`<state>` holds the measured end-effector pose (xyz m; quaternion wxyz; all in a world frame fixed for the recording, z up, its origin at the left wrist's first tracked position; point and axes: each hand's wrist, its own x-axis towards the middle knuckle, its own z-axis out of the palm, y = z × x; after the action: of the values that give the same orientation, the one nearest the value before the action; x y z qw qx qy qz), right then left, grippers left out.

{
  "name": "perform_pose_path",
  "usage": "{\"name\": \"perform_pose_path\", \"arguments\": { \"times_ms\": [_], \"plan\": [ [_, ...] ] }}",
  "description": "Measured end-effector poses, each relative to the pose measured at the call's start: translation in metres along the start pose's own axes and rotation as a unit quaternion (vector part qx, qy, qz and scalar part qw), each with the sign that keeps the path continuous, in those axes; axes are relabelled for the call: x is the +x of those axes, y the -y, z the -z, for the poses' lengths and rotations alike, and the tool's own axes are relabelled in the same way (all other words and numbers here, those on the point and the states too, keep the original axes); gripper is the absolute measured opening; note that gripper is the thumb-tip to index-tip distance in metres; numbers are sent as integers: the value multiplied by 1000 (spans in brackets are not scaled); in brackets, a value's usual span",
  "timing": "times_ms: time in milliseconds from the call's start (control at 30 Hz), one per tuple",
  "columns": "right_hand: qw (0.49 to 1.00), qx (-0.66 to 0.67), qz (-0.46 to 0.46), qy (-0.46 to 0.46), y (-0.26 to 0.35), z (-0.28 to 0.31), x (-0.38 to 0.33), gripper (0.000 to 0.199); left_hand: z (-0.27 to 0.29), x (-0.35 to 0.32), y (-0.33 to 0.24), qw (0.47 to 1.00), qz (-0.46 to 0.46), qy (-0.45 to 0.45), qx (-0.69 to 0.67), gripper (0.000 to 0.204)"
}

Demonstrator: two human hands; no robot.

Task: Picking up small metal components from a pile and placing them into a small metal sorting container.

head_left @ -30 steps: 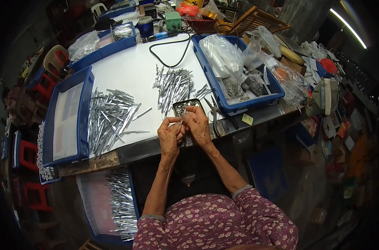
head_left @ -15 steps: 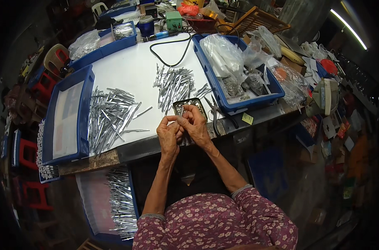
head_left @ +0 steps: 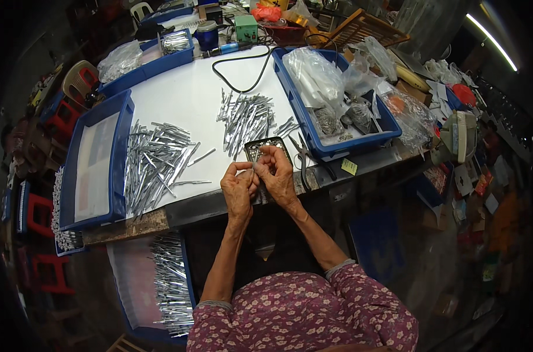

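Observation:
Side by side at the table's front edge, my left hand (head_left: 238, 189) and my right hand (head_left: 278, 179) are both closed, fingertips pinched close together. Whatever they hold between them is too small to make out. Just beyond them sits a small dark-rimmed tray (head_left: 250, 144) of little metal parts, partly covered by my right hand. Behind that tray lies a pile of thin silvery metal rods (head_left: 248, 120). A larger heap of similar rods (head_left: 155, 167) spreads out to the left. Pliers (head_left: 302, 158) with dark handles rest right of the small tray.
A blue tray (head_left: 126, 141) stands at the table's left end. To the right, another blue tray (head_left: 322, 154) holds plastic bags. A black cable (head_left: 215, 69) loops across the white tabletop (head_left: 178, 94). Below the table edge, a blue-edged bin (head_left: 131, 293) contains many rods.
My fingertips have shifted slightly, the right fingers lifting a little from the left ones. The piles and trays stay in place.

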<state>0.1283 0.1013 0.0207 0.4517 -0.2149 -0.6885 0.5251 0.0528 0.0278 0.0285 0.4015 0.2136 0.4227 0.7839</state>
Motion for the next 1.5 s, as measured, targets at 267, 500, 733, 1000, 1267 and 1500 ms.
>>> {"name": "perform_pose_path", "arguments": {
  "times_ms": [267,500,733,1000,1267,1500],
  "plan": [
    [999,-36,10,-19,-5,-1,-2,29,1,-1,5,1000,0,0,23,5],
    [988,-144,17,-50,-7,-11,-2,30,1,0,9,999,-13,-8,29,5],
    [987,-146,24,-69,0,-17,-1,31,0,-2,13,995,-46,-30,80,4],
    [986,-148,-3,-81,-4,-20,-2,31,-2,0,25,990,-100,-47,93,4],
    [991,-131,-4,1,0,0,8,36,2,-3,10,996,-42,0,75,10],
    [996,-74,-36,-28,-4,18,0,25,2,13,3,995,-27,1,91,14]
  ]
}}
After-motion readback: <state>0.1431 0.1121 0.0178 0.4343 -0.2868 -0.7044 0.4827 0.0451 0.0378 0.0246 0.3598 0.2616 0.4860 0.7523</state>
